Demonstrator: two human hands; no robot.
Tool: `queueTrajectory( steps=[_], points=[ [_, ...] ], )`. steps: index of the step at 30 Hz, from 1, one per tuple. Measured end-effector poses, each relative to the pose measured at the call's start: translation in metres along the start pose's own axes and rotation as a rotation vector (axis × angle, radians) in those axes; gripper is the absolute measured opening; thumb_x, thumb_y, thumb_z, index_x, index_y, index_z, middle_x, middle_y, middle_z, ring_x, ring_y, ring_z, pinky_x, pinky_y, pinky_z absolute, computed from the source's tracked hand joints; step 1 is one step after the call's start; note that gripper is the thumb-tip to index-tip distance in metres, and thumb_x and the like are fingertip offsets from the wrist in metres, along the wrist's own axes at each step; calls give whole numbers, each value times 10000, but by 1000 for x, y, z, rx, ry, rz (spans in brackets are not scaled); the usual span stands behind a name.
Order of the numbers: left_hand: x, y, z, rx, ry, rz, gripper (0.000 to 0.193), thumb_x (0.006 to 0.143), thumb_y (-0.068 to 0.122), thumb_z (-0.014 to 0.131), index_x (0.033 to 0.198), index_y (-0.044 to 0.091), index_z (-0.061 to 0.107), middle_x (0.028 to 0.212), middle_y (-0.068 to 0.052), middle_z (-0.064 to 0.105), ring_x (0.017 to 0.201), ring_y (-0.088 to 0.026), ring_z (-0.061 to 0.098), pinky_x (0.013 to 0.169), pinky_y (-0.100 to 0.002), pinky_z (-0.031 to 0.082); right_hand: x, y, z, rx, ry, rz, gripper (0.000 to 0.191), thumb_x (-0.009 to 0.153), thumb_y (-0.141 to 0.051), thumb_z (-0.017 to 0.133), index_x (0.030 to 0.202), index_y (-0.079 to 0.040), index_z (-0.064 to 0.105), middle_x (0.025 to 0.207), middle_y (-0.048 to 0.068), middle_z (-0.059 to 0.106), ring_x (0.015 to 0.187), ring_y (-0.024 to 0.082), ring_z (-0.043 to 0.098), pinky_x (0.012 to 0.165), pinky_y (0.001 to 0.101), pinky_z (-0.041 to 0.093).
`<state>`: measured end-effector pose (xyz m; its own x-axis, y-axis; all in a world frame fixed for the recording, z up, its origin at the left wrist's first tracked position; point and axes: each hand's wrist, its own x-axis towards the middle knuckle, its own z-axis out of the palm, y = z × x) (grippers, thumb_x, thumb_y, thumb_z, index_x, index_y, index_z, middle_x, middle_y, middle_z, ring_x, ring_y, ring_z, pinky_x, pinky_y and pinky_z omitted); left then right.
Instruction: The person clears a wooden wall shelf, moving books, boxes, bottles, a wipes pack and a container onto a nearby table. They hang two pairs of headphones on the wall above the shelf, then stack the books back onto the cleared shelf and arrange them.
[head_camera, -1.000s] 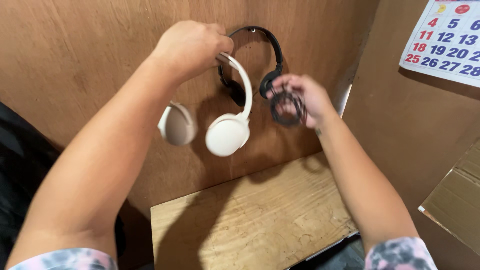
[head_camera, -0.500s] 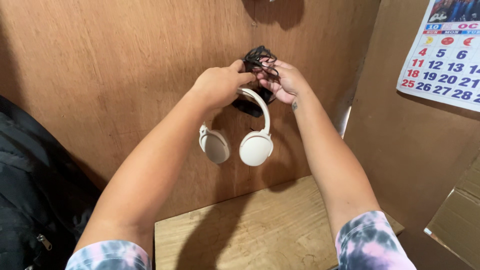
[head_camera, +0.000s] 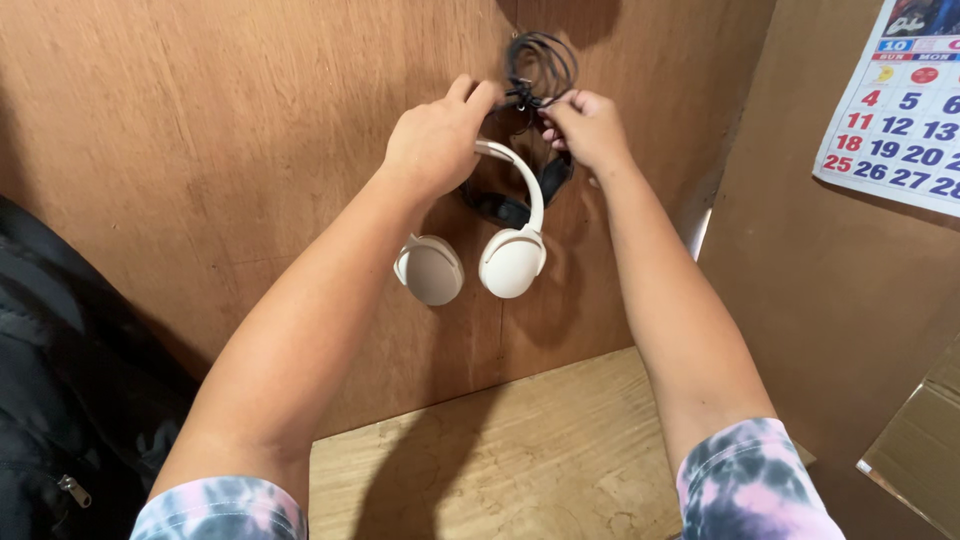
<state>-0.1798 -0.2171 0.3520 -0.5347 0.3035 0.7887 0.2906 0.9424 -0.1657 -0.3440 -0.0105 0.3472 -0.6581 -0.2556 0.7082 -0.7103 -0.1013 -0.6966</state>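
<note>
White over-ear headphones (head_camera: 505, 258) hang against the brown wooden wall, their band passing under my left hand (head_camera: 437, 138). Behind them hang black headphones (head_camera: 520, 198), mostly covered. Above, a coil of black cable (head_camera: 540, 62) hangs on the wall. My left hand's fingertips reach the tie at the bottom of the coil while the palm rests on the white band. My right hand (head_camera: 585, 127) pinches the same cable tie from the right side. Whatever hook holds these things is hidden by my fingers.
A wooden desktop (head_camera: 540, 460) lies below. A black bag (head_camera: 60, 400) sits at the left. A wall calendar (head_camera: 895, 110) hangs on the right panel, and a cardboard box corner (head_camera: 915, 450) shows at lower right.
The white headphones went from dangling in my left hand out from the wall to hanging against it. Both hands rose to the black cable coil, which now hangs above the headphones.
</note>
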Motion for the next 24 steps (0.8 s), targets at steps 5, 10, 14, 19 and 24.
queueTrajectory(
  steps=[5,10,14,19,24],
  points=[
    [0,5,2,-107,37,95,799,793,-15,691,1496,256,424,1416,-122,537,929,-390,684,723,-471,555,-15,16,-11,-28,-114,105,217,991,-220,619,916,-36,706,850,36,741,741,99,706,690,232,554],
    [7,4,13,-108,103,164,633,753,8,712,1355,148,578,1414,-80,551,1046,-326,690,813,-446,554,-19,35,-15,-35,-202,0,119,995,-126,635,992,-33,710,916,16,732,809,86,686,740,239,553],
    [8,4,20,-67,19,124,525,824,23,651,1342,107,627,1386,-40,560,1017,-308,690,820,-448,549,-19,35,-12,-1,-166,-90,279,940,0,565,1201,-50,646,1015,23,713,861,89,670,736,253,557],
    [7,12,26,35,-33,99,477,897,34,575,1364,111,629,1378,-56,540,963,-310,696,810,-449,552,-33,10,1,225,-188,124,437,904,39,483,1308,-46,627,1040,21,724,854,90,699,716,251,582],
    [4,16,25,62,-11,113,437,899,35,569,1326,86,642,1386,-44,536,946,-301,706,790,-441,557,-38,-6,7,407,-199,142,329,1053,-118,508,1337,5,621,1027,71,738,859,123,708,764,273,603]
  ],
)
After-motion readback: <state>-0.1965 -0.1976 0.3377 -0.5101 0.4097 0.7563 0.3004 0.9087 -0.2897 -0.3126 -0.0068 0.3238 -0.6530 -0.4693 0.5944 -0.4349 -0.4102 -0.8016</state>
